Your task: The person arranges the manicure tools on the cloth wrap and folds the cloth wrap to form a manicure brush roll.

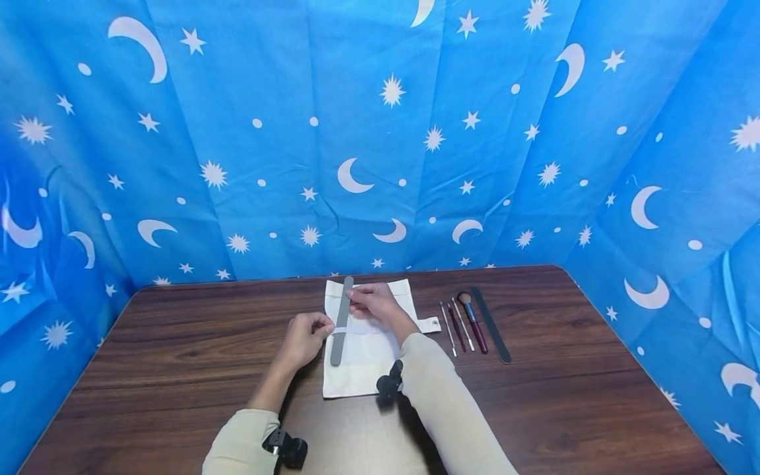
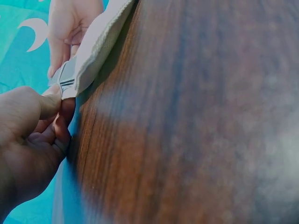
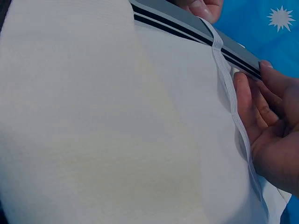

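Observation:
A grey nail file (image 1: pixel 338 348) lies lengthwise along the left part of a white fabric roll-up case (image 1: pixel 356 382). It passes beneath a white elastic band (image 3: pixel 230 91) stitched across the case; dark layers show along the file's edge in the right wrist view. My right hand (image 1: pixel 375 303) pinches the file between thumb and fingers on the far side of the band. At the case's left edge, my left hand (image 1: pixel 305 340) pinches the band beside the file. Both hands appear in the left wrist view, the left hand (image 2: pixel 28 135) nearer.
Right of the case's snap strap (image 1: pixel 430 324) lie several slim tools, including a metal one (image 1: pixel 448 330) and a red-handled one (image 1: pixel 457 326). Beyond them are a makeup brush (image 1: pixel 473 323) and a dark nail file (image 1: pixel 491 325). A blue curtain (image 1: pixel 285 152) rises behind the wooden table (image 1: pixel 178 369).

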Demonstrator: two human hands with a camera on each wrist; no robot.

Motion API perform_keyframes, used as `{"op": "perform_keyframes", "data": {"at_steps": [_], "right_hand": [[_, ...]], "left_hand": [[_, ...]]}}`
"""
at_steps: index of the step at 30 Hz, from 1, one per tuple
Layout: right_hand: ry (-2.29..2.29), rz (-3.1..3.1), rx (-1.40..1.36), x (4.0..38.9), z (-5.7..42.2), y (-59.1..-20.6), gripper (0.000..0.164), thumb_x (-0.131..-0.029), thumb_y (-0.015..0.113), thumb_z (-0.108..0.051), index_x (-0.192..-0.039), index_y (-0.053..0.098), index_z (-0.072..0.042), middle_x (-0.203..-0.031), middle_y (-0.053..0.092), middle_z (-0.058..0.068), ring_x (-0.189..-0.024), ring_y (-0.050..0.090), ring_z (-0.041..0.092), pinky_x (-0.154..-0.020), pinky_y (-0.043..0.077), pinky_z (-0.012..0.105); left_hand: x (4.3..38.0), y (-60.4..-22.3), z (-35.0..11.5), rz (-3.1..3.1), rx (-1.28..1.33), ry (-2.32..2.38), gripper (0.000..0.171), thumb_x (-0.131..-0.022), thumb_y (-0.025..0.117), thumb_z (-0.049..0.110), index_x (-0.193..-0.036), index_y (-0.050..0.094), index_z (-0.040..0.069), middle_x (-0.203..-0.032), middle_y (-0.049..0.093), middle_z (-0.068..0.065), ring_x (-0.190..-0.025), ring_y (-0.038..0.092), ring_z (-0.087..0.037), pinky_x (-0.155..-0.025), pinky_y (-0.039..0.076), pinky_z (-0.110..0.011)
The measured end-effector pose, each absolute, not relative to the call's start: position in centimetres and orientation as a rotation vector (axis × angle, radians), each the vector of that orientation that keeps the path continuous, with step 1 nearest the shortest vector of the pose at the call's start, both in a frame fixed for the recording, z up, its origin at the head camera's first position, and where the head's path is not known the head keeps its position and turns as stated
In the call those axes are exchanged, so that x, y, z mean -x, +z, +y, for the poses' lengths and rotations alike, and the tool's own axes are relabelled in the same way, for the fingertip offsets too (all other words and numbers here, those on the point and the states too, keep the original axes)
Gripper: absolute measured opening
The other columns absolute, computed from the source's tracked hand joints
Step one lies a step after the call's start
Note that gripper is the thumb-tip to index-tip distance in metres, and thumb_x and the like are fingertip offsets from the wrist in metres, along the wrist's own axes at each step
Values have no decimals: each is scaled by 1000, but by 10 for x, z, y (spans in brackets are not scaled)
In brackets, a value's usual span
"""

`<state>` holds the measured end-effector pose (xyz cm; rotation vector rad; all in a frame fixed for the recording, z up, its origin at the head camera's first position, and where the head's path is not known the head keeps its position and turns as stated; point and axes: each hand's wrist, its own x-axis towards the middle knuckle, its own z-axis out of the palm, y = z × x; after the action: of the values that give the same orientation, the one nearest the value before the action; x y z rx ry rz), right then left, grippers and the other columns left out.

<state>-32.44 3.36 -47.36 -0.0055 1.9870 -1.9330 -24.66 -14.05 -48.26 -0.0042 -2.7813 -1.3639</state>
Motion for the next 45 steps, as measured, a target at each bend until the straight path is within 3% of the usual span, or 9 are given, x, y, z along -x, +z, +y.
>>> {"op": "perform_keyframes", "data": {"at_steps": [22, 27, 36, 45], "right_hand": [[-1793, 2035, 45, 322, 29, -471, 29, -98, 67, -13, -118, 69, 7, -67, 67, -4, -57, 63, 1, -55, 51, 13], [-1848, 2064, -9, 321, 29, -470, 29, -99, 66, -15, -119, 69, 5, -68, 68, -2, -58, 63, 3, -56, 51, 13], [-1873, 2105, -26, 322, 30, -475, 30, -100, 64, -17, -119, 69, 6, -65, 66, -4, -57, 61, 2, -55, 50, 13], [-1855, 2107, -42, 321, 29, -473, 30, -98, 67, -17, -119, 70, 4, -68, 68, -2, -58, 63, 3, -55, 50, 13]], "left_hand": [[244, -480, -142, -2797, 19, -1312, 9, -97, 66, 6, -91, 73, 5, -85, 70, -7, -76, 57, -15, -70, 46, -29], [227, -467, -146, -2825, 122, -1087, 4, -93, 72, 9, -91, 73, 6, -84, 67, -4, -75, 56, -14, -68, 45, -28], [187, -453, -143, -3076, 443, -888, 8, -90, 75, 11, -82, 75, 12, -67, 61, 5, -60, 52, -9, -57, 42, -24], [187, -460, -148, -3055, 461, -998, 12, -89, 73, 4, -79, 71, 10, -68, 60, 3, -62, 51, -10, -58, 42, -24]]}}
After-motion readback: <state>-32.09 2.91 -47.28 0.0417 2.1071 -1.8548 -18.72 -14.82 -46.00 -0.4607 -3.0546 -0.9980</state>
